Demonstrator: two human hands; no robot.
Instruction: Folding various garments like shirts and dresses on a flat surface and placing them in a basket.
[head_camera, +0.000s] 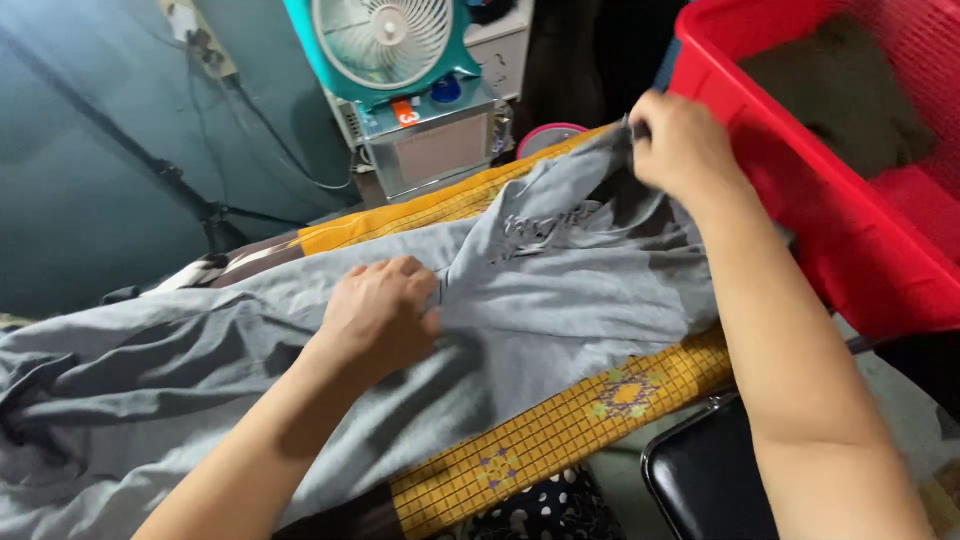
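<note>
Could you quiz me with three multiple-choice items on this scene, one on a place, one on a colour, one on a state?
1. Where is the red basket?
A. Beside the right hand, at the upper right
B. Under the grey garment
C. At the far left

2. What colour is the patterned cloth under the grey garment?
A. Green
B. Yellow
C. White

3. What is the left hand doing?
A. Hanging free in the air
B. Holding the fan
C. Pinching a fold of the grey garment

Answers:
1 A, since the basket's red wall rises just right of the right hand.
2 B, since a yellow checked cloth with small motifs shows along the garment's near edge.
3 C, since its fingers are closed on bunched grey fabric, while the fan stands apart behind.
</note>
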